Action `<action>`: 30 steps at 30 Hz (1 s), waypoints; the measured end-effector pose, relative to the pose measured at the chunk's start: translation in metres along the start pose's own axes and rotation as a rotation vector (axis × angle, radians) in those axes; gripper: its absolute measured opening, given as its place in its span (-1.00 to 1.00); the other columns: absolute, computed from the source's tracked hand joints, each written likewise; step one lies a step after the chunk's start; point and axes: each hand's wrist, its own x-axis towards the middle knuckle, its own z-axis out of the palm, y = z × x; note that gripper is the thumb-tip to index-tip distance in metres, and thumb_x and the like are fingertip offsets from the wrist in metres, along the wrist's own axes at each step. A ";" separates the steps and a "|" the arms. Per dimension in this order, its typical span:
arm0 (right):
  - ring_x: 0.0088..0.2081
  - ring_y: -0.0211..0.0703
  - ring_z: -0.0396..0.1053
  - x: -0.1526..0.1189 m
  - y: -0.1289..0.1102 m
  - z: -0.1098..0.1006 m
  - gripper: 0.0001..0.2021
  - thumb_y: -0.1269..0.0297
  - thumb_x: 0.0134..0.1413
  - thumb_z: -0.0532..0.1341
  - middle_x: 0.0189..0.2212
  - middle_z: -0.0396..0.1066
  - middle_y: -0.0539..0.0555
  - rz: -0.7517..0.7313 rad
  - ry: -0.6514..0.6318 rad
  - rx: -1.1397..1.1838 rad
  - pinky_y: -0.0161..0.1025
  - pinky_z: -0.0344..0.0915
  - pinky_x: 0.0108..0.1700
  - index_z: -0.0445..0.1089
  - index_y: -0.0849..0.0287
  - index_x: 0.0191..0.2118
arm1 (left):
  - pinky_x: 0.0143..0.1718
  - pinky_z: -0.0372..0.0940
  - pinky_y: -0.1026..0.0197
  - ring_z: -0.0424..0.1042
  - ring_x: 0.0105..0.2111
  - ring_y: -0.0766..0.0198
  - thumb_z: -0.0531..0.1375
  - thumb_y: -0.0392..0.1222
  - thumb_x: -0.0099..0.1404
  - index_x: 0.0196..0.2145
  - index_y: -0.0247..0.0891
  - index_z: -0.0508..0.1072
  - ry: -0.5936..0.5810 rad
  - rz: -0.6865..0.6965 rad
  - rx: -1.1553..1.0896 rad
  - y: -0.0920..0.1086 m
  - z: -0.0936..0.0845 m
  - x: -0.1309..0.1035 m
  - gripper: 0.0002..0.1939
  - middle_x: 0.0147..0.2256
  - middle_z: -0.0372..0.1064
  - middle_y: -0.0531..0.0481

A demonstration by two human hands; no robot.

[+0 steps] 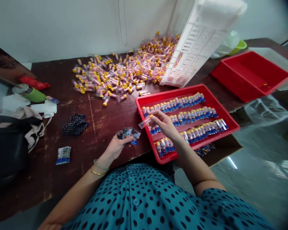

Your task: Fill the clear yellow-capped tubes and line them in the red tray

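Observation:
My left hand (117,145) is closed on a small fan of printed cards (132,133) with dark and blue faces, the thumb across them. To its right, my right hand (164,123) pinches a clear tube with a yellow cap (146,121) above the left edge of a red tray (187,92). Inside the tray stand rows of small yellow-topped tubes with blue labels (199,132). A big heap of yellow-capped pink tubes (124,75) lies loose behind both hands. On the table at left rests a stack of similar cards (63,155).
A tilted white plastic crate (192,41) stands behind the tray. Further right is a deep red bin (249,76). Dark patterned cloth (75,124), a green jar (30,93) and a black bag (7,150) occupy the left side. Below the tray sits an open cardboard box (227,148).

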 end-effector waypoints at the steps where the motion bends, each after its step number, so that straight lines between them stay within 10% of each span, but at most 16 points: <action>1: -0.43 -0.31 0.35 0.000 -0.001 -0.003 -0.80 0.11 0.21 0.20 -0.35 0.44 -0.02 0.010 -0.005 0.006 -0.33 0.32 -0.38 0.34 0.09 -0.13 | -0.44 0.37 0.28 0.49 -0.42 0.27 0.49 -0.23 -0.09 -0.33 -0.32 0.59 0.008 -0.021 -0.009 0.001 0.001 0.000 -0.68 -0.39 0.58 -0.03; 15: -0.11 -0.18 0.39 -0.006 0.001 0.034 -0.89 0.29 0.22 0.22 -0.07 0.32 0.14 -0.289 -0.308 -0.604 -0.19 0.30 0.02 0.43 0.19 -0.29 | -0.27 0.46 0.17 0.51 -0.31 0.22 0.45 -0.20 0.02 -0.22 -0.30 0.56 -0.121 -0.036 -0.218 -0.006 0.018 -0.008 -0.66 -0.29 0.56 -0.03; 30: -0.24 -0.22 0.40 -0.005 0.004 0.023 -0.79 0.22 0.30 0.10 -0.15 0.41 0.12 -0.188 -0.121 -0.352 -0.22 0.37 -0.14 0.39 0.13 -0.06 | -0.39 0.34 0.26 0.43 -0.47 0.33 0.49 -0.23 -0.11 -0.39 -0.32 0.58 0.006 0.068 -0.086 -0.016 0.012 -0.003 -0.71 -0.44 0.53 0.03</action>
